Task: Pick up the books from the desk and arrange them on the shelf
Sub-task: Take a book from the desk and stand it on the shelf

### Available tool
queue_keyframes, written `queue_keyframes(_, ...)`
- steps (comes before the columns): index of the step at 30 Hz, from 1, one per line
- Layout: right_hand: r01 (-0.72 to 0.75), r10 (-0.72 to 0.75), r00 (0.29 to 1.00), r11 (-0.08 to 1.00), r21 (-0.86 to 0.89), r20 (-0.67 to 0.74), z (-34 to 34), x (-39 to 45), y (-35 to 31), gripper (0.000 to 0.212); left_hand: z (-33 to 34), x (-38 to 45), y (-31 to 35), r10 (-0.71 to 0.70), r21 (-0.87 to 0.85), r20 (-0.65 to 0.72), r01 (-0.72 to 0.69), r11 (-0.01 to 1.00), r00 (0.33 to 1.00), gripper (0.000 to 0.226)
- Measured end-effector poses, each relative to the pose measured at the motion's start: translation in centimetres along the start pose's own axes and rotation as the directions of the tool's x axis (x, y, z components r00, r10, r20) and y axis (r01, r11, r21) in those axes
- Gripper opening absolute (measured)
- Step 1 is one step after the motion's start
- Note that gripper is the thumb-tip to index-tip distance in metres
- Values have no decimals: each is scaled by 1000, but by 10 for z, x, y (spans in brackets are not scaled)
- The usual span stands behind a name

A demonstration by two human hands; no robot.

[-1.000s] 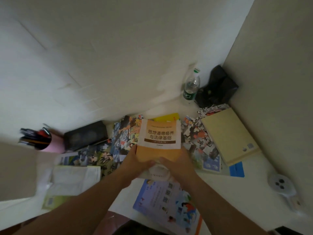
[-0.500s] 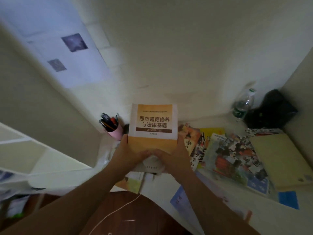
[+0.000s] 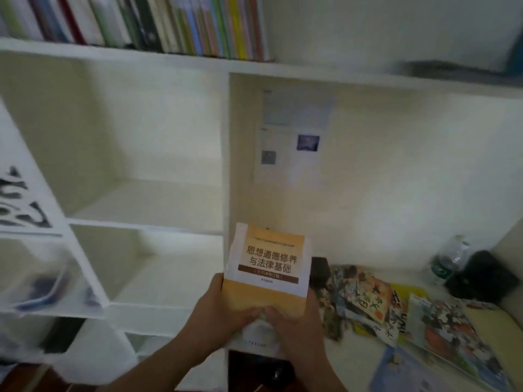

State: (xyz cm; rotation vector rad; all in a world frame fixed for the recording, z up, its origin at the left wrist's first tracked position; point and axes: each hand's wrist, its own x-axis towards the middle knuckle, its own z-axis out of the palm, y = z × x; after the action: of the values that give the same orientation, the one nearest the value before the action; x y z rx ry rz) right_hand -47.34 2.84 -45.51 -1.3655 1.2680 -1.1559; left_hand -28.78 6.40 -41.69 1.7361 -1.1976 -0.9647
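Note:
An orange and white book (image 3: pixel 268 267) with dark Chinese title lettering is held upright in front of me. My left hand (image 3: pixel 223 315) grips its lower left edge and my right hand (image 3: pixel 294 323) grips its lower right edge, thumbs on the cover. It hangs in front of the white shelf (image 3: pixel 158 230), by the upright divider between the open compartments and the desk nook. More books and comics (image 3: pixel 368 304) lie spread on the desk (image 3: pixel 359 346) to the right.
A row of upright books (image 3: pixel 169 24) fills the top shelf. Papers (image 3: pixel 291 137) are stuck on the nook's back wall. A plastic bottle (image 3: pixel 447 261) and a black bag (image 3: pixel 481 275) stand at the desk's far right corner. A clear container (image 3: pixel 42 281) sits in a left compartment.
My view has swung up and left from the desk to the shelf. Both hands have carried the book leftward toward the shelf compartments, keeping the same hold.

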Motion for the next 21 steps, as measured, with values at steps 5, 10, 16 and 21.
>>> queue_keyframes(5,59,-58,998,997,-47,32,59,-35,-53,92,-91,-40,-4,90,-44,-43,-92,995,995,77)
queue_keyframes(10,133,-130,990,989,-63,46,102,-56,-107,69,-147,-52,-7,173,-65,-118,-182,981,978,73)
queue_keyframes(16,155,-145,984,984,-86,106,139,-71,-142,66,-195,-67,-15,220,-144,-167,-244,959,961,81)
queue_keyframes(21,302,-286,944,950,-79,163,167,-58,-199,71,-246,-71,11,298,-244,-226,-351,904,927,80)
